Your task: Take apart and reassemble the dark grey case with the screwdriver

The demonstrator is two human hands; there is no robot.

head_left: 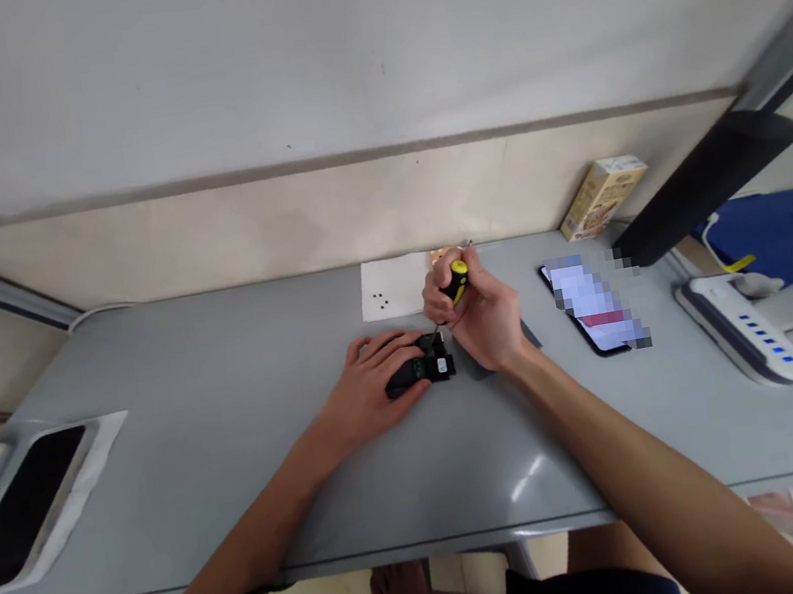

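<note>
My left hand (380, 381) is wrapped over a small black device (440, 368) and steadies it on the grey table. A bit of green circuit board and a small white label show on the device; I cannot tell its exact kind. In my right hand (487, 317) is a screwdriver (458, 271) with a short yellow and black handle, tilted, its thin shaft pointing down to the device's far edge. Behind the hands, several tiny dark pieces, probably screws (381, 301), lie on a sheet of white paper (404, 275). A dark flat piece (531, 334) is partly hidden beneath my right hand.
To the right lie a phone (592, 305) with a lit screen, a small carton (602, 198), a dark cylinder-like object (708, 184) and a white power strip (759, 328). A tablet-like black panel (25, 506) rests at the left. The wall (277, 221) closes off the back.
</note>
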